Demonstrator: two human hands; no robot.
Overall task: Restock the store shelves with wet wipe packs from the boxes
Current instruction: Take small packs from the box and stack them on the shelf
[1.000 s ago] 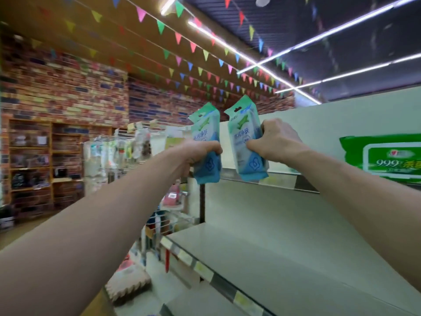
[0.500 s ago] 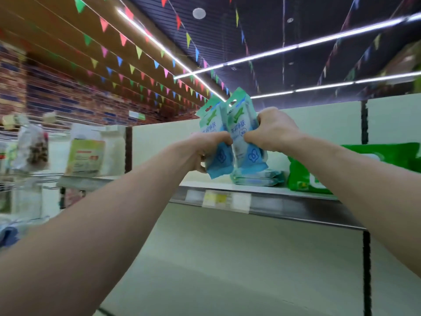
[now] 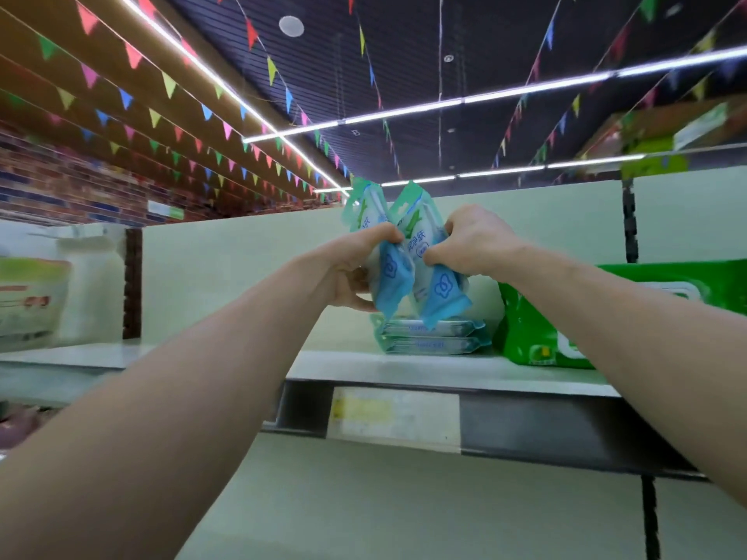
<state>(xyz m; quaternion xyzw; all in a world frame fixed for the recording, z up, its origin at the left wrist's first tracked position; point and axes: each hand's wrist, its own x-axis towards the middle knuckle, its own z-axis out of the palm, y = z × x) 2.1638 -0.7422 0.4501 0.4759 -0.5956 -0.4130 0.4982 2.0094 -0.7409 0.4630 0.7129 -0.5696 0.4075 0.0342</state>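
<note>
Two blue-and-teal wet wipe packs are held upright, side by side and touching, above the top shelf (image 3: 404, 369). My left hand (image 3: 355, 264) grips the left pack (image 3: 388, 276) by its side. My right hand (image 3: 473, 240) grips the right pack (image 3: 440, 289) near its middle. Directly below them, two matching packs (image 3: 432, 337) lie stacked flat on the shelf. The lower corners of the held packs hang just over that stack.
A large green wipe pack (image 3: 541, 325) lies on the shelf right of the stack, close to my right forearm. A price label strip (image 3: 392, 414) runs along the shelf's front edge. Pale bagged goods (image 3: 36, 301) stand on the neighbouring shelf at far left.
Both hands have carried the two packs to the right, from the shelf's end to above the flat stack, and brought them together. My view has swung right and closer to the shelf.
</note>
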